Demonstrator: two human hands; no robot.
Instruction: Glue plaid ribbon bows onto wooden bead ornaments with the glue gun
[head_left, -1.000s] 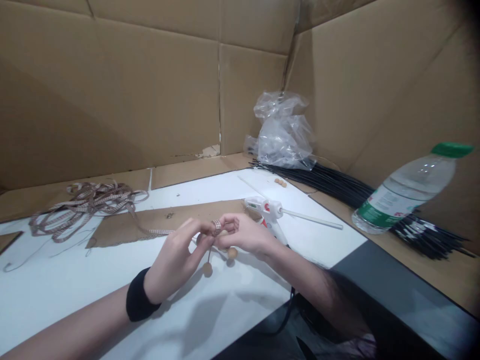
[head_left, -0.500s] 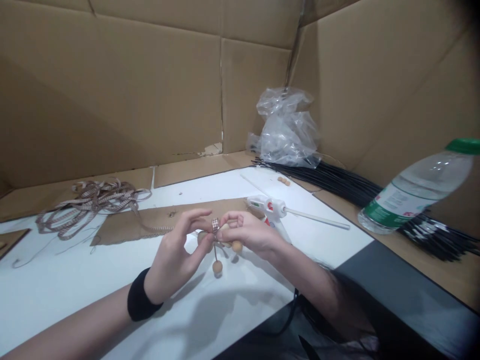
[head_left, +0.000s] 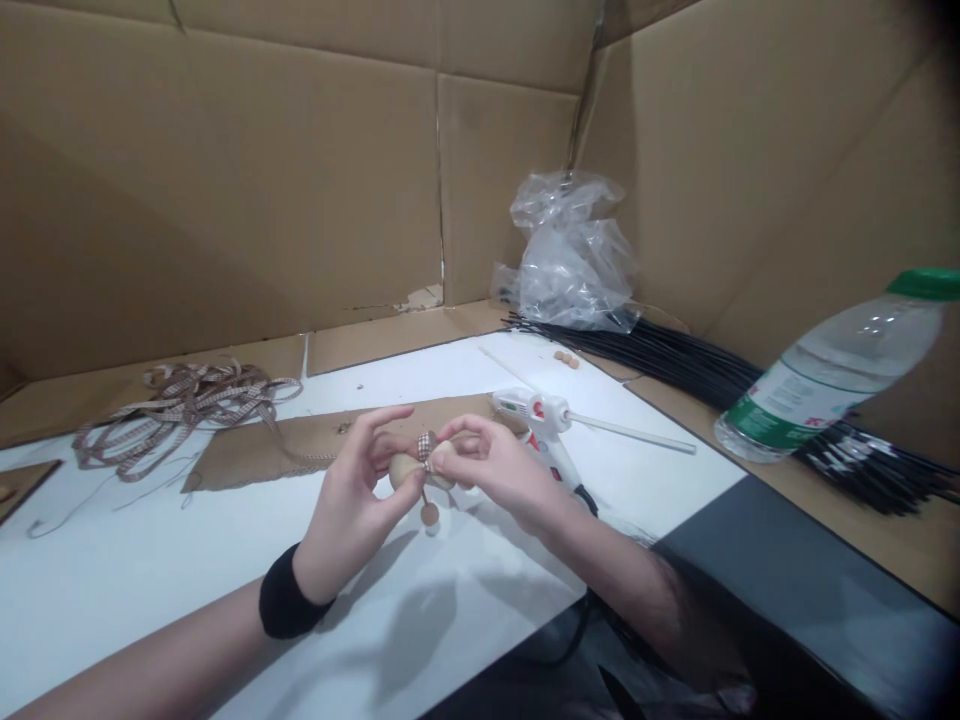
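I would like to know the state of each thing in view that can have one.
Left hand: pinching beaded ribbon piece
Right hand: pinching the same piece
Beaded ribbon piece: held, one ball hanging
Loose ribbon: tangled in loops
Glue gun: lying down, stick protruding; power unclear
Bottle: capped
Plastic bag: crumpled
Black rods: bunched

The only view looks from the person's head, forward and down across the tabletop (head_left: 150,560), close enough for the left hand (head_left: 360,485) and right hand (head_left: 506,475) to sit just below mid-frame, cardboard walls (head_left: 225,180) behind.
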